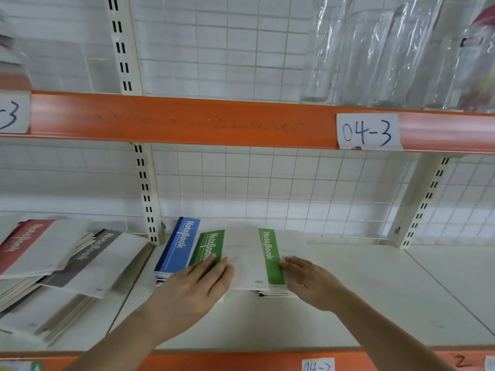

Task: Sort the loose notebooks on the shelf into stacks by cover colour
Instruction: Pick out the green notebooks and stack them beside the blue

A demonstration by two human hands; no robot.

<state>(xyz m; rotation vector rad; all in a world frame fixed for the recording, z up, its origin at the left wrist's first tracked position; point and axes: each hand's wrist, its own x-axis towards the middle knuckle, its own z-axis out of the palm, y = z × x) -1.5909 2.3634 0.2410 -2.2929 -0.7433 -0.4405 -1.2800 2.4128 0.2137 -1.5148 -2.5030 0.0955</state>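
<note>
From the head view, a white laminate shelf [348, 285] with an orange front edge is seen. Near its middle, a green-banded white notebook stack [269, 261] is being squared: the left hand [195, 287] is laid flat, fingers straight, on a second green-banded notebook [210, 249] and the white cover beside it, while the right hand [308, 279] is pressed with relaxed fingers against the stack's right side. Nothing is gripped by either hand; the covers seem to be pushed together so that greens are aligned. A blue-banded notebook stack [178, 247] is kept just left of the greens, apparently as its own colour pile. Toward the shelf's left end, a red-banded notebook [26, 242] and a grey-banded notebook [88, 258] lie on a loose, unsorted heap.
</note>
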